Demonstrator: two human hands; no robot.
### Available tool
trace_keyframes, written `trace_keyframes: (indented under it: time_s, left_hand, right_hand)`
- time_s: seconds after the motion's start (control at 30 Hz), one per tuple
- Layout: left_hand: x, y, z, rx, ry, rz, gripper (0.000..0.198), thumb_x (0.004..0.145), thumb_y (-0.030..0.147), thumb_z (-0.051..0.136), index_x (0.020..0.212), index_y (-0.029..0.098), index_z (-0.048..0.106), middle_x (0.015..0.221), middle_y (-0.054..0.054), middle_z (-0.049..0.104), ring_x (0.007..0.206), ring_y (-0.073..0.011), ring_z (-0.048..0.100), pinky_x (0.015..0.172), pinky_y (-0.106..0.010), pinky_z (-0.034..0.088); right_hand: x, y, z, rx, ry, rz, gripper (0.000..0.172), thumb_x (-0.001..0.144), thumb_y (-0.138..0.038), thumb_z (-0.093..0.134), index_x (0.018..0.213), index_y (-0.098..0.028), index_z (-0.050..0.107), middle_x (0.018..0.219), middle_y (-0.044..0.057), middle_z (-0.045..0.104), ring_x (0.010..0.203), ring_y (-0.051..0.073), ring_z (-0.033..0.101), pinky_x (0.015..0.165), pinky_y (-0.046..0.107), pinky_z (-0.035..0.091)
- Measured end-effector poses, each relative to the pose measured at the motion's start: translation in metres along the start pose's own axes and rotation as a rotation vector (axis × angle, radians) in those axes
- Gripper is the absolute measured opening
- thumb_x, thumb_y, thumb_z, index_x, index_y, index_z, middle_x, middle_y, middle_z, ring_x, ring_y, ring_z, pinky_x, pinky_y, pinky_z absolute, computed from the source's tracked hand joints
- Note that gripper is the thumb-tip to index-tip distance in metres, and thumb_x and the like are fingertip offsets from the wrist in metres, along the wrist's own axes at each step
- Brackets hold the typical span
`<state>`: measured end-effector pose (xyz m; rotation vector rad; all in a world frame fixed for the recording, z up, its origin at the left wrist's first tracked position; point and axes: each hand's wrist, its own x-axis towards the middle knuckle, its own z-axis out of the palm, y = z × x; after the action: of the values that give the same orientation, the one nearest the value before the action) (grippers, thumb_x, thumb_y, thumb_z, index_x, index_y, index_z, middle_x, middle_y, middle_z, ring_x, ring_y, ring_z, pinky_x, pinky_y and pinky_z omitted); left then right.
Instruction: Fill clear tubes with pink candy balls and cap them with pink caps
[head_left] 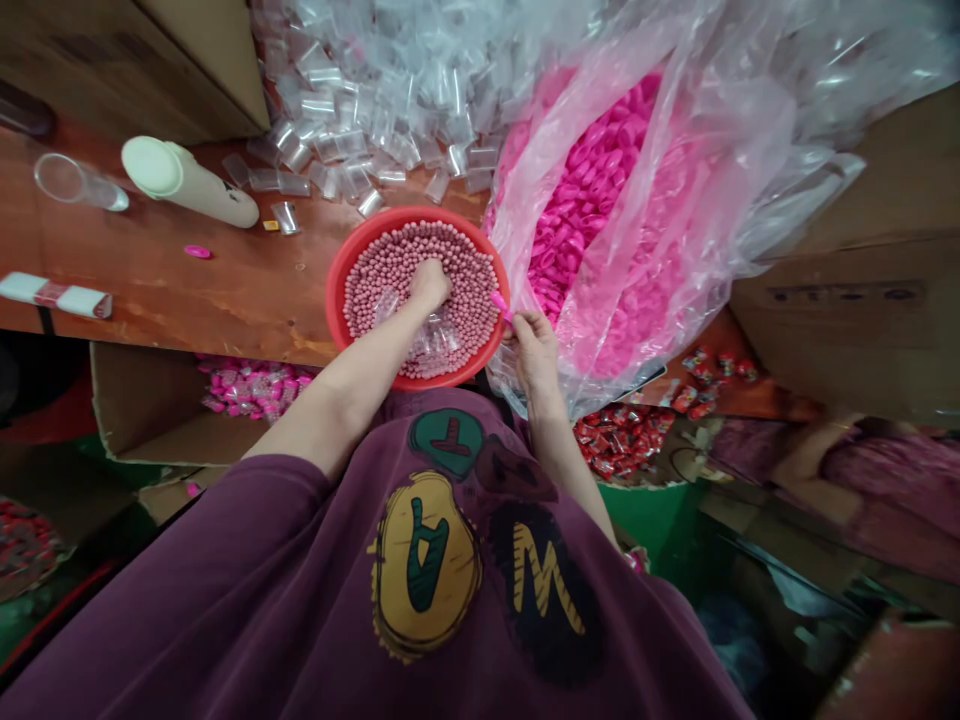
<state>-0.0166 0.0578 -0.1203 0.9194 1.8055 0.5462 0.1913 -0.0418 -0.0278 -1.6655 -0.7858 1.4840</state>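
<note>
A red plastic bowl (339, 262) full of small pink round balls (382, 262) stands in front of me at the table edge. My left hand (430, 284) reaches down into the balls, its fingers curled; the fingertips and anything in them are hidden. Beside my left wrist, several clear plastic cups (435, 343) lie on the balls. At the bowl's right rim my right hand (531, 335) pinches a small bright pink plastic cap (501, 302). Just right of that hand is a clear plastic bag (525, 200) filled with similar pink caps (574, 225).
Loose clear cups (352, 140) are heaped behind the bowl. A pale bottle (191, 182) and a drinking glass (79, 182) are at left. Below the table edge sits a cardboard box (142, 400) of pink wrapped pieces. Another person's arm (814, 470) shows at right.
</note>
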Motion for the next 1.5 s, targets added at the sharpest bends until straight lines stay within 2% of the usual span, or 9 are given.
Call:
trace_keyframes:
  time_s: [0.13,0.3,0.4,0.5,0.57,0.67,0.8,1.17,1.5]
  left_hand:
    - [-0.008,0.003,-0.003,-0.146,-0.097,-0.163,0.028,0.067,0.000,0.067,0.069,0.024,0.052,0.063,0.002,0.051,0.084,-0.0253,0.066,0.087,-0.036,0.051]
    - [-0.035,-0.003,-0.042,-0.443,-0.282,-0.211,0.025,0.075,0.008,0.076,0.091,0.022,0.062,0.063,0.006,0.055,0.050,-0.0113,0.047,0.053,-0.024,0.025]
    - [-0.056,-0.007,-0.065,-0.650,-0.341,-0.177,0.035,0.071,0.009,0.084,0.099,0.021,0.066,0.072,0.006,0.064,0.055,-0.0083,0.055,0.054,-0.021,0.031]
    - [-0.074,-0.009,-0.080,-0.807,-0.370,-0.063,0.039,0.069,0.011,0.092,0.100,0.019,0.069,0.086,0.003,0.075,0.074,-0.0097,0.069,0.071,-0.021,0.051]
    - [-0.083,-0.008,-0.085,-0.860,-0.404,-0.007,0.039,0.070,0.016,0.097,0.100,0.018,0.071,0.097,-0.001,0.080,0.087,-0.0121,0.074,0.081,-0.023,0.056]
    - [-0.095,-0.003,-0.091,-0.880,-0.446,-0.015,0.040,0.075,0.024,0.100,0.102,0.018,0.072,0.106,-0.004,0.083,0.098,-0.0157,0.078,0.085,-0.026,0.058]
    - [-0.107,0.007,-0.093,-0.908,-0.461,-0.086,0.033,0.083,0.024,0.096,0.108,0.018,0.074,0.102,-0.003,0.083,0.093,-0.0166,0.079,0.088,-0.032,0.063]
    - [-0.134,0.027,-0.074,-1.049,-0.367,-0.134,0.026,0.089,0.006,0.081,0.113,0.016,0.077,0.090,0.001,0.075,0.075,-0.0100,0.071,0.066,-0.022,0.056]
    - [-0.157,0.046,-0.069,-0.981,-0.315,0.015,0.022,0.089,0.019,0.092,0.100,0.016,0.073,0.081,0.004,0.066,0.066,-0.0055,0.058,0.062,-0.019,0.046]
  right_hand:
    - [-0.004,0.001,0.005,0.161,0.010,0.097,0.034,0.078,-0.043,0.090,0.093,-0.027,0.064,0.078,-0.005,0.069,0.071,0.013,0.066,0.075,0.028,0.061]
    - [0.001,-0.007,0.007,0.247,-0.067,0.129,0.036,0.076,-0.033,0.091,0.102,-0.028,0.068,0.089,-0.003,0.074,0.082,0.015,0.075,0.081,0.031,0.066]
    - [0.008,-0.013,0.015,0.194,-0.102,0.096,0.040,0.078,-0.035,0.091,0.110,-0.029,0.069,0.095,-0.001,0.076,0.089,0.018,0.078,0.084,0.036,0.068]
    - [0.016,-0.023,0.033,0.125,-0.149,-0.018,0.044,0.078,-0.042,0.094,0.113,-0.030,0.072,0.102,0.000,0.079,0.096,0.021,0.078,0.089,0.041,0.069]
    - [0.020,-0.032,0.049,0.058,-0.170,-0.142,0.044,0.081,-0.047,0.093,0.116,-0.031,0.074,0.112,0.001,0.080,0.105,0.021,0.077,0.096,0.044,0.068]
    - [0.023,-0.047,0.067,-0.061,-0.207,-0.313,0.038,0.086,-0.048,0.091,0.116,-0.031,0.077,0.120,0.001,0.079,0.112,0.021,0.075,0.105,0.046,0.065]
    - [0.021,-0.057,0.078,-0.214,-0.260,-0.426,0.028,0.090,-0.048,0.090,0.105,-0.027,0.082,0.107,0.002,0.079,0.101,0.021,0.074,0.109,0.047,0.062]
    - [0.007,-0.055,0.075,-0.355,-0.269,-0.538,0.034,0.097,-0.061,0.078,0.099,-0.028,0.085,0.101,0.003,0.081,0.099,0.024,0.074,0.102,0.046,0.062]
    - [-0.013,-0.059,0.061,-0.449,-0.320,-0.796,0.041,0.110,-0.064,0.061,0.114,-0.029,0.083,0.108,0.006,0.082,0.100,0.022,0.076,0.093,0.044,0.065]
